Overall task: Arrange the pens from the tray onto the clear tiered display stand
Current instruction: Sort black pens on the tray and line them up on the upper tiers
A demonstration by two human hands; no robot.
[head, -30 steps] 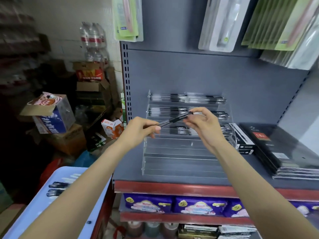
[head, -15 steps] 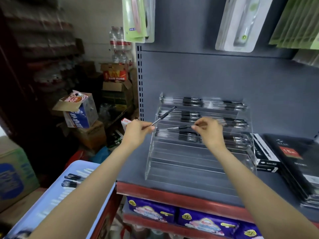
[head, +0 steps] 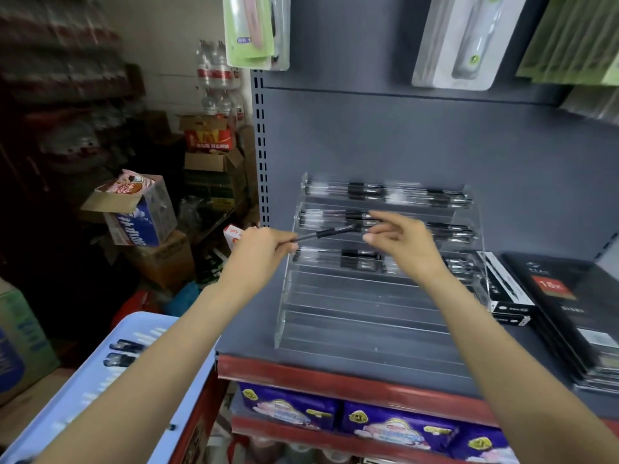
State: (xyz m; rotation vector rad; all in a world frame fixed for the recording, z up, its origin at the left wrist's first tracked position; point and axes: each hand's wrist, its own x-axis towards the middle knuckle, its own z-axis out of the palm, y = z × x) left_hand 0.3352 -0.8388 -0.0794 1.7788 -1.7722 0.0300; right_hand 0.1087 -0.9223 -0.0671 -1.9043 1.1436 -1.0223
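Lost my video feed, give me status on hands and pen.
Left hand pinches thin black pen. Right hand open, reaching for its tip. Clear tiered acrylic stand: upper tiers loaded, lower bare. Nothing blocking.

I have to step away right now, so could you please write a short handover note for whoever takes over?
Left hand: pinches a pen by its end, in front of the stand's second tier.
Right hand: at the pen's other end, fingers loosely bent; contact unclear.
Done: pens lie on the top three tiers.
Left: place this pen; the lower tiers are bare; a few pens remain in the tray, lower left.
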